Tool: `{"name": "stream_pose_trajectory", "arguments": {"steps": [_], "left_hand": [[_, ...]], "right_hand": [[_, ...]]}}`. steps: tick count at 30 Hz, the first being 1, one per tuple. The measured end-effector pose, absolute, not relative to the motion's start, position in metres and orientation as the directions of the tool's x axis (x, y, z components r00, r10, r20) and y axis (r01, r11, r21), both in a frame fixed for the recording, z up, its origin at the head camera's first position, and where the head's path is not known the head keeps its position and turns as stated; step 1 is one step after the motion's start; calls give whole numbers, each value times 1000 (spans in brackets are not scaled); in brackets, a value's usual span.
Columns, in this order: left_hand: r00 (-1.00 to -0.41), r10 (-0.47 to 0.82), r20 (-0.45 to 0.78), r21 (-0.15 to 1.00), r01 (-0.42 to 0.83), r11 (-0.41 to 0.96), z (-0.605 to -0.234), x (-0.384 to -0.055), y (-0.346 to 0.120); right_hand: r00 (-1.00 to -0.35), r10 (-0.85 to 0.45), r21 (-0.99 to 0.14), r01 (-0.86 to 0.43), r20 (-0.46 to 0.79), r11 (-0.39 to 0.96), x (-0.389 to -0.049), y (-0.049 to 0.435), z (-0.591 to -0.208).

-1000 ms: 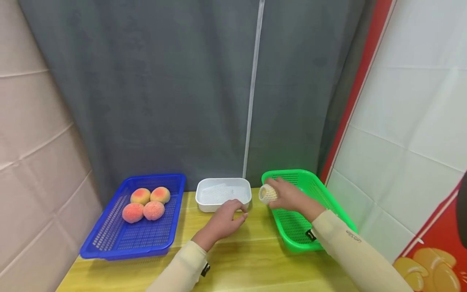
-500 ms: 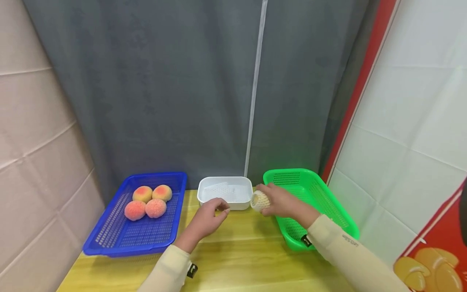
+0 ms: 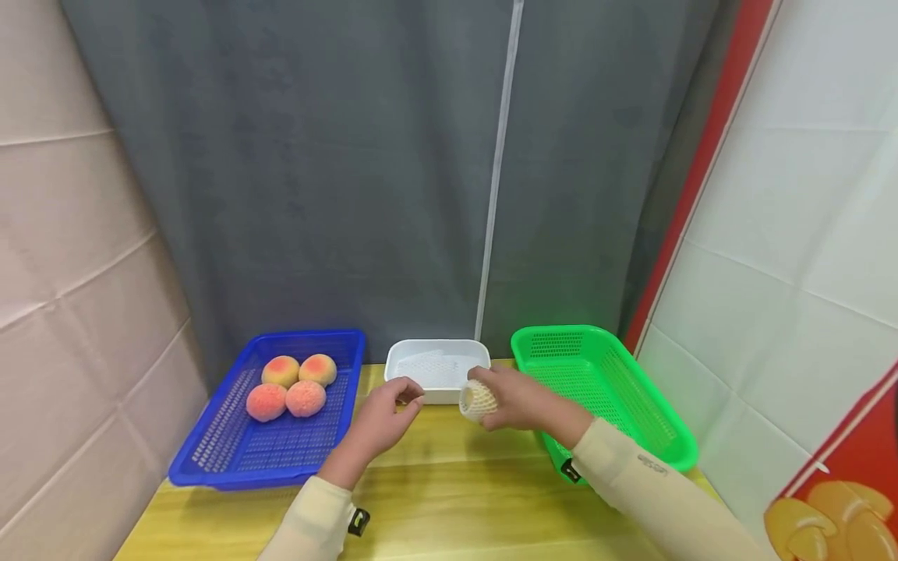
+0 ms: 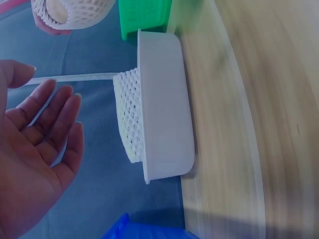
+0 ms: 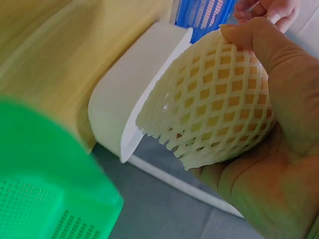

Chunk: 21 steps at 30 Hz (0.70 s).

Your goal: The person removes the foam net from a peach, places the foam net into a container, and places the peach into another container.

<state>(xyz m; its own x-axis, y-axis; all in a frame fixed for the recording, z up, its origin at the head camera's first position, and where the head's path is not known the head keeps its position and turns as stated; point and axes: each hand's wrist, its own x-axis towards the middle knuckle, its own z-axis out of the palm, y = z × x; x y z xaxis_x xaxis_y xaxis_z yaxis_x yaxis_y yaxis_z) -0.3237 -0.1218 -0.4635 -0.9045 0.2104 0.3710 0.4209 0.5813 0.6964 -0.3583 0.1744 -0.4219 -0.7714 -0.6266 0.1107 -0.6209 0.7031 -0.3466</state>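
Observation:
My right hand (image 3: 522, 399) grips a peach (image 5: 219, 99) in a white foam net (image 3: 479, 400), just in front of the white tub's right end. In the right wrist view, yellow-orange skin shows through the mesh, and the net's ragged end hangs loose. My left hand (image 3: 382, 413) hovers at the tub's left front, apart from it, holding nothing. Its fingers are loosely bent, palm visible in the left wrist view. The white tub (image 4: 167, 109) has flattened foam netting (image 4: 128, 117) sticking above its rim.
To the left stands a blue basket (image 3: 281, 475) with several peaches (image 3: 305, 398). A green basket (image 3: 596, 374) stands on the right, behind my right forearm. All rest on a wooden table (image 3: 449, 491) against a grey curtain (image 3: 316, 171), with pale walls either side.
My right hand has carried the netted peach left, from the green basket's edge to before the white tub. My left hand has drawn back leftward from the tub's front.

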Motion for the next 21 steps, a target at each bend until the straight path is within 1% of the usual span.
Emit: {"name": "stream_pose_trajectory", "arguments": {"steps": [5,10,16,21], "left_hand": [[-905,199,377,701,418,578,-466,-325,-127],[-908,175,380,712,408,572,-465,-325,-131],[-909,182,375,707,407,578,-463,-326,-133],[-911,180,370,708,403,580,-463,-327,-134]], "right_hand": [[-740,-661,-328,-659,123,677,-353,160,-422],[-701,-698,-271,-708,150,652,-349,145,-421],[-681,-721,-233,-727,128,646,-345,129,-423],[-674,-728,-226,-733,121,641,-342,122,-424]]}}
